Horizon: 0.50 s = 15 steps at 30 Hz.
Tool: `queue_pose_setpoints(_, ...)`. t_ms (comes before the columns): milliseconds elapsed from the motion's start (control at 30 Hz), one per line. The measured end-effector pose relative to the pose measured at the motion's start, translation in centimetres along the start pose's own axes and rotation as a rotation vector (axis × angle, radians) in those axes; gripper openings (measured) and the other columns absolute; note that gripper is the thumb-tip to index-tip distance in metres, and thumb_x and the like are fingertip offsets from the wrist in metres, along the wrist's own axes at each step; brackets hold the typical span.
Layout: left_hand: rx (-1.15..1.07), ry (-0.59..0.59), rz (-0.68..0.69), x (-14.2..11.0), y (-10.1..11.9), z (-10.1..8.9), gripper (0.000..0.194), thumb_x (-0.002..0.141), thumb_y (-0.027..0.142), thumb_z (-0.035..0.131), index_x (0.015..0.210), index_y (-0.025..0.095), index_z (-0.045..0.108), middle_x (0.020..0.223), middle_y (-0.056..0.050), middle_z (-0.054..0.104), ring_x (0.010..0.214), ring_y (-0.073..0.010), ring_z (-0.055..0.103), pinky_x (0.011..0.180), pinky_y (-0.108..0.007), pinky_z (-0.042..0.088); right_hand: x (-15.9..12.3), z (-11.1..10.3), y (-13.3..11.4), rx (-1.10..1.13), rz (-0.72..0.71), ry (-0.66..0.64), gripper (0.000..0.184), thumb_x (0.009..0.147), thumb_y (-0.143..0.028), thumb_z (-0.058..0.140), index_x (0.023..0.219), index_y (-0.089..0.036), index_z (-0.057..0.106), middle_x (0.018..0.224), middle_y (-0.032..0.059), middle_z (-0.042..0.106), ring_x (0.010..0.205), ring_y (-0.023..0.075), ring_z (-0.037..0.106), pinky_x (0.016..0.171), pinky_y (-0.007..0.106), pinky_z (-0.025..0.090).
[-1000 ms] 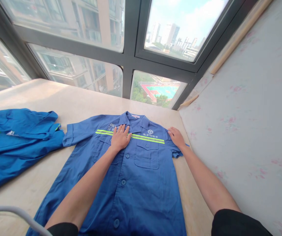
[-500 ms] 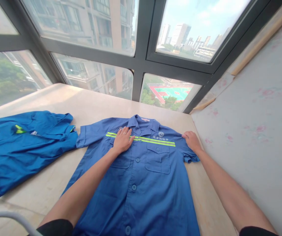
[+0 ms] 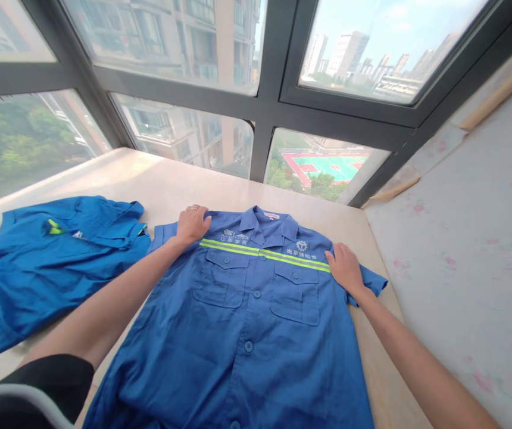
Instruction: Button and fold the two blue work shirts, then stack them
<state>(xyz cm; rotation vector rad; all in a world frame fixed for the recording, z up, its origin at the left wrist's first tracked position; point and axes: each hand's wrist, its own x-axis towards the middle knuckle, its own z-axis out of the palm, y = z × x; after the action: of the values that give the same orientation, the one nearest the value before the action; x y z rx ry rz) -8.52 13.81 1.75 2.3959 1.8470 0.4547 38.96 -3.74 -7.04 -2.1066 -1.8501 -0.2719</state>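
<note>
A blue short-sleeved work shirt (image 3: 256,322) lies spread front up, buttoned, with a yellow-green stripe across the chest and white lettering above it. At the shirt's left shoulder, my left hand (image 3: 193,224) has its fingers bent over the far edge and its thumb on the front, closed on the cloth. My right hand (image 3: 346,266) is closed in the same way on the right shoulder, beside the stripe's end. Part of each shoulder is hidden under the hands. The right sleeve sticks out past my right wrist.
Another blue garment (image 3: 68,256) with a yellow-green patch lies loosely at the left. Both rest on a pale stone surface (image 3: 184,179). Dark-framed windows (image 3: 265,107) rise behind, and a flowered wall (image 3: 470,238) stands at the right. A pale curved tube (image 3: 24,390) crosses the lower left corner.
My left hand has moved from the chest stripe out to the left shoulder. My right hand now sits further in on its shoulder, and the right sleeve is straighter. The view has shifted slightly.
</note>
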Motion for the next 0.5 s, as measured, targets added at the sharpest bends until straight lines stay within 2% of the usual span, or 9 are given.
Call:
queue_pose_setpoints(100,0.156,-0.129,-0.050,1.0,-2.4,-0.4,0.049,0.090,0.044,0.048,0.127,0.015,0.061,0.132,-0.019,0.062,0.127,-0.0357,0.052,0.105,-0.051,0.040,-0.2,0.3,-0.5,-0.039,0.011,0.009,0.051,0.100,-0.046,0.031,0.129,-0.012,0.056,0.135,0.0221,0.057,0.129,0.0357,0.049,0.107,0.054,0.041)
queue_pose_setpoints(200,0.161,-0.225,-0.061,1.7,-3.8,-0.4,0.040,0.091,0.042,0.044,0.115,0.020,0.068,0.120,-0.015,0.070,0.119,-0.0322,0.059,0.099,-0.044,0.044,0.1,0.3,0.1,-0.024,0.001,-0.011,0.054,0.100,-0.046,0.030,0.131,-0.010,0.056,0.138,0.0220,0.056,0.132,0.0343,0.047,0.110,0.052,0.039)
queue_pose_setpoints(300,0.134,-0.213,-0.107,2.7,-4.6,-0.4,0.045,0.094,0.045,0.036,0.108,0.020,0.070,0.114,-0.014,0.072,0.108,-0.0303,0.065,0.088,-0.038,0.048,0.5,0.2,1.0,-0.030,-0.024,-0.049,0.056,0.100,-0.044,0.029,0.134,-0.009,0.056,0.142,0.0221,0.053,0.135,0.0340,0.045,0.111,0.052,0.039)
queue_pose_setpoints(500,0.215,-0.204,-0.110,4.3,-5.1,-0.2,0.056,0.094,0.053,0.030,0.109,0.018,0.070,0.112,-0.019,0.072,0.102,-0.0350,0.067,0.081,-0.040,0.050,1.0,0.0,1.9,-0.041,-0.039,-0.115,0.055,0.100,-0.045,0.032,0.141,-0.014,0.052,0.149,0.0183,0.048,0.140,0.0330,0.041,0.113,0.054,0.036)
